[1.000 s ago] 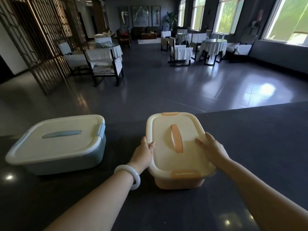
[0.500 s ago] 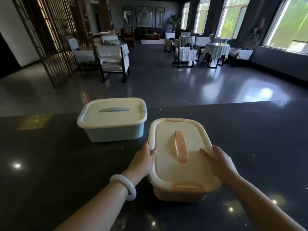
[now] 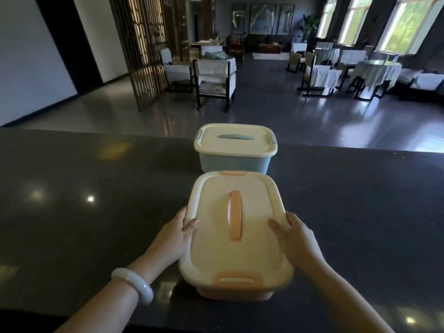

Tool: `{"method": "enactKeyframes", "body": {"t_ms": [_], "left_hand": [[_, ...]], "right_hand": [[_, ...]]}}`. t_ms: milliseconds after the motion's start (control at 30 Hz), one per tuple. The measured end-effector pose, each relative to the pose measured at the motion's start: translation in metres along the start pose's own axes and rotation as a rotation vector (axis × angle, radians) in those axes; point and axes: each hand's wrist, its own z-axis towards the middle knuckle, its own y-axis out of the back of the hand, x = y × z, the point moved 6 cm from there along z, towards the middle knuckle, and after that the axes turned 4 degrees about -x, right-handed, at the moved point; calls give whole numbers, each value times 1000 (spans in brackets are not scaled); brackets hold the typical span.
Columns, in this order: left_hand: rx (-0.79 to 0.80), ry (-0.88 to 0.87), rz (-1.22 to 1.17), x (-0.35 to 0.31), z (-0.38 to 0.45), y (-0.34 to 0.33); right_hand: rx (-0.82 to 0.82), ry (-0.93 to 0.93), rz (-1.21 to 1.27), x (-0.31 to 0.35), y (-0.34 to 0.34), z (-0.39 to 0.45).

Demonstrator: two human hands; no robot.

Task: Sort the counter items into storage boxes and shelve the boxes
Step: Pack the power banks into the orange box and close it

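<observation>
From the head camera, I see a person standing at a dark, shiny surface [image 3: 96,212] with two boxes on it. The near one is an orange box [image 3: 236,239] with a cream lid, an orange handle [image 3: 235,215] running down the middle of the lid, and an orange clip at each end. The left hand [image 3: 173,236] grips the left side of this box, with the thumb lying on the lid's edge and the fingers curled down the side. The right hand [image 3: 292,236] grips the right side the same way, thumb on top of the lid. So the two hands are apart, one on each side, and both are clamped on the orange box. I cannot tell if the box is lifted or sitting on the surface. A white bangle [image 3: 133,284] is on the left wrist. Just behind the orange box is a blue box [image 3: 235,153] with a cream lid, a blue handle and blue clips at its ends. It sits near the far edge of the surface, and the two boxes look very close, but I cannot tell if they touch. Past the surface is a big room with a shiny gray floor [image 3: 264,116], chairs [image 3: 213,80] and tables with white cloths [image 3: 374,73], a wooden screen [image 3: 146,49] on the left, and bright windows [image 3: 406,22] on the right.
</observation>
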Motion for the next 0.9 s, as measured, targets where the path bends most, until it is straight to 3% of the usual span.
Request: {"method": "enactKeyframes", "body": {"t_ms": [400,900], "left_hand": [[-126,-11,16,83,-52,100],[-15,-21,39,185,-13,203]], "right_hand": [[68,31,54,59,-92,-79],[-39,12,37,145,-205,-117]]}}
